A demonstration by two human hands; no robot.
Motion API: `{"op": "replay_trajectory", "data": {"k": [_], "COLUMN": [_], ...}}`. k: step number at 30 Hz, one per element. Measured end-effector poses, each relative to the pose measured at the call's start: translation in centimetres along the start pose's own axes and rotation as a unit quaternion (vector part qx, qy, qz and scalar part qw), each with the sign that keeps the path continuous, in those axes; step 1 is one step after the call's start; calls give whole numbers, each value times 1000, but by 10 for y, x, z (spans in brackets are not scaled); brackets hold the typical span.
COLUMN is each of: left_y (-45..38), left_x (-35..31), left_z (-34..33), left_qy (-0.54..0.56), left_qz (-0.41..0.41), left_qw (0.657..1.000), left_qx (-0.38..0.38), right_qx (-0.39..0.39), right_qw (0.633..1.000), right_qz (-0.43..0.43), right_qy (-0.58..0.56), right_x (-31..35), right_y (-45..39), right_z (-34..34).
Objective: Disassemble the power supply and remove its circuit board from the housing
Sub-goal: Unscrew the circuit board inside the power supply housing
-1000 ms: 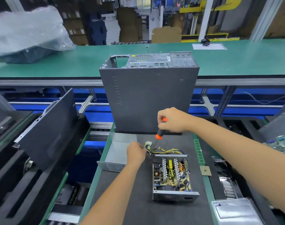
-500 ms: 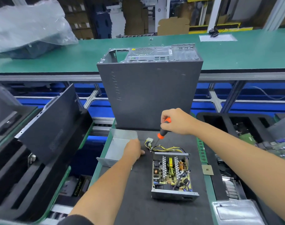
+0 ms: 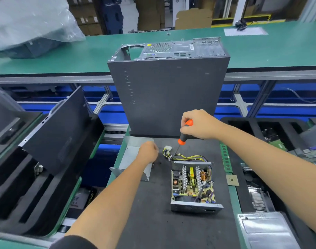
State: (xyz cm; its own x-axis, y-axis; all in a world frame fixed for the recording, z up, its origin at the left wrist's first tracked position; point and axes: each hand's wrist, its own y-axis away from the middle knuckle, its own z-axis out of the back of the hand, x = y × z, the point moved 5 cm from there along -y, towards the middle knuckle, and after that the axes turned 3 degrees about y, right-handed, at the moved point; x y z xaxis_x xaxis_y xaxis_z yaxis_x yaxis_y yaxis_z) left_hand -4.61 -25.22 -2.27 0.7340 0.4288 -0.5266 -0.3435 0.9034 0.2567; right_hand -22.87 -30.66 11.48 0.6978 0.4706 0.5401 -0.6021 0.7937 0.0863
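Now right hand (image 3: 201, 125) grips the orange-handled screwdriver (image 3: 185, 132), tip down by the yellow wires (image 3: 187, 156). Left hand (image 3: 148, 151), fingers curled, has slid left off the wires onto the loose metal cover (image 3: 132, 155); can't tell if it holds anything. Power supply (image 3: 193, 186) sits open on the dark mat (image 3: 153, 212), circuit board (image 3: 191, 187) still inside housing. Cover off, board screws likely next.

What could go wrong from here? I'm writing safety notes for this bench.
The screwdriver in the right hand has its tip down among the wires; a slip could nick them. The board lies bare in the open housing, so a stray jab might hit its parts. The loose cover under the left hand overhangs the mat's edge and might tip off.
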Motion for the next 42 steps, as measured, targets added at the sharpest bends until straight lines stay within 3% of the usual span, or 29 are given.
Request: {"op": "replay_trajectory", "data": {"k": [2, 6, 11, 18, 28, 36, 42], "left_y": [6, 39, 62, 81, 92, 99, 108], "left_x": [-9, -19, 5, 30, 49, 59, 62], "left_z": [4, -21, -46, -85, -90, -92, -96], "left_qy": [52, 173, 301, 273, 311, 278, 256], "left_qz": [-16, -6, 35, 5, -79, -110, -149], "left_qw": [998, 980, 952, 953, 910, 931, 950], "left_qx": [5, 99, 46, 130, 261, 210, 97], "right_qx": [1, 39, 18, 91, 175, 189, 154], "right_qw": [1000, 998, 996, 986, 959, 944, 942], "right_qz": [16, 41, 68, 93, 115, 141, 169], "right_qy": [15, 38, 48, 99, 189, 233, 246], "right_x": [9, 25, 48, 63, 67, 70, 72], "right_y": [1, 13, 19, 28, 28, 30, 40], "right_z": [5, 5, 0, -40, -90, -106, -105]}}
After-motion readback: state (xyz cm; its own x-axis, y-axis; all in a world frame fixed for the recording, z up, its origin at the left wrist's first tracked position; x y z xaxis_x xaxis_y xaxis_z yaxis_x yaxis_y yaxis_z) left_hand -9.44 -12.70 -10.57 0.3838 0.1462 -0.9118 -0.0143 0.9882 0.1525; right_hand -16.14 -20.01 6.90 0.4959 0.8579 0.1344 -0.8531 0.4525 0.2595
